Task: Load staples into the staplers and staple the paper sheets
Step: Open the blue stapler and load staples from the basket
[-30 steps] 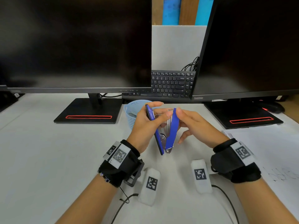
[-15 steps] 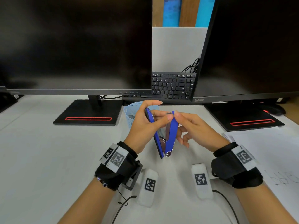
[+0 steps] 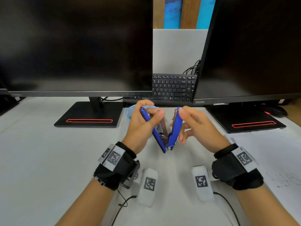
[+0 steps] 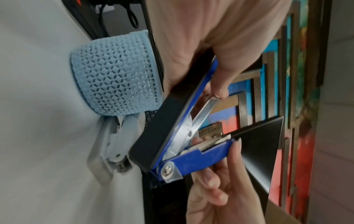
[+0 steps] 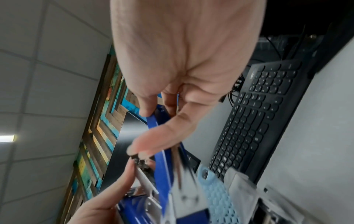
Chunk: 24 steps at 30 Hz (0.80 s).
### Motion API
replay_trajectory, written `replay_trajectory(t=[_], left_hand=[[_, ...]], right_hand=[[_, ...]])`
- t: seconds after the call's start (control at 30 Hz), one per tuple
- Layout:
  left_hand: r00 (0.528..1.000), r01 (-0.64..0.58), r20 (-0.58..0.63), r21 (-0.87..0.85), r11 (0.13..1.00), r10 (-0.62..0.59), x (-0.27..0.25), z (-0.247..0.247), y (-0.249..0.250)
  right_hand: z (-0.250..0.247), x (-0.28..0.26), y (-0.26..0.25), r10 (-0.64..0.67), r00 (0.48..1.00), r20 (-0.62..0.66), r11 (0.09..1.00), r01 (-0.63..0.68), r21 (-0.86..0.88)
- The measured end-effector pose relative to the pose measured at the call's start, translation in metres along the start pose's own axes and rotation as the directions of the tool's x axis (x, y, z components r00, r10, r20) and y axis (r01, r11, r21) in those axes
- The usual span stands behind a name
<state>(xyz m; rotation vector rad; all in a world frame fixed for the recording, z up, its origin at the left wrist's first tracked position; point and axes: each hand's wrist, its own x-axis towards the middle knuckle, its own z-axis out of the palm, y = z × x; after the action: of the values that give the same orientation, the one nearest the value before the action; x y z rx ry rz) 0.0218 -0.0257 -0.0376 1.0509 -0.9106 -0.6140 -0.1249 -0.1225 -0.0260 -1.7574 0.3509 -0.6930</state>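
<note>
A blue stapler [image 3: 174,128] [image 4: 193,157] [image 5: 162,163] hangs above the desk, hinge down, spread into a V. My left hand [image 3: 143,123] grips its base and metal staple rail, thumb on the rail's tip. My right hand [image 3: 190,121] pinches the end of the blue top arm [image 3: 176,123] between thumb and forefinger and holds it away from the rail. A pale grey-blue second stapler [image 4: 113,145] lies on the desk beside the basket. White paper sheets [image 3: 276,160] lie at the right. No staples are visible.
A light blue mesh basket [image 3: 128,111] [image 4: 114,74] stands on the desk behind my left hand. Two dark monitors [image 3: 73,46] on stands and a black keyboard [image 3: 172,87] fill the back. Cables trail from my wrist cameras near the front edge.
The stapler's top arm has swung out to the right, widening the V. Both hands have risen slightly with it.
</note>
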Motion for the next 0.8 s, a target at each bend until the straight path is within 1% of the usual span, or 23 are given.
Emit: replay_trajectory(t=[0.1, 0.2, 0.27, 0.33, 0.47, 0.53, 0.63, 0.73, 0.8], left_hand=[[0.999, 0.002, -0.052, -0.143, 0.990, -0.010, 0.006, -0.007, 0.007], [0.995, -0.024, -0.101, -0.234, 0.972, 0.000, 0.008, -0.012, 0.013], [0.988, -0.042, -0.153, -0.319, 0.947, -0.008, 0.011, -0.018, 0.018], [0.977, -0.071, -0.210, -0.426, 0.902, -0.023, 0.016, -0.027, 0.022], [0.957, -0.138, -0.286, -0.589, 0.796, -0.046, 0.020, -0.040, 0.029], [0.950, -0.149, -0.306, -0.618, 0.772, -0.062, 0.020, -0.043, 0.029], [0.940, -0.134, -0.326, -0.634, 0.762, -0.106, 0.020, -0.044, 0.028], [0.928, -0.111, -0.341, -0.631, 0.768, -0.147, 0.021, -0.042, 0.028], [0.925, -0.108, -0.351, -0.606, 0.788, -0.143, 0.021, -0.041, 0.027]], right_hand=[[-0.007, 0.000, -0.005, -0.054, 0.995, -0.086, 0.997, 0.059, 0.057], [-0.011, -0.002, -0.006, -0.091, 0.988, -0.122, 0.993, 0.099, 0.067], [-0.015, -0.002, -0.006, -0.105, 0.985, -0.134, 0.991, 0.115, 0.065], [-0.017, -0.003, -0.005, -0.116, 0.983, -0.142, 0.986, 0.132, 0.105], [-0.005, -0.004, -0.001, -0.140, 0.987, -0.079, 0.950, 0.156, 0.272], [0.000, -0.003, 0.001, -0.139, 0.990, -0.011, 0.946, 0.136, 0.295], [0.003, -0.003, 0.001, -0.110, 0.991, 0.078, 0.966, 0.088, 0.242], [0.005, -0.003, 0.000, -0.079, 0.992, 0.100, 0.975, 0.055, 0.217], [0.007, -0.004, 0.000, -0.071, 0.992, 0.103, 0.982, 0.051, 0.184]])
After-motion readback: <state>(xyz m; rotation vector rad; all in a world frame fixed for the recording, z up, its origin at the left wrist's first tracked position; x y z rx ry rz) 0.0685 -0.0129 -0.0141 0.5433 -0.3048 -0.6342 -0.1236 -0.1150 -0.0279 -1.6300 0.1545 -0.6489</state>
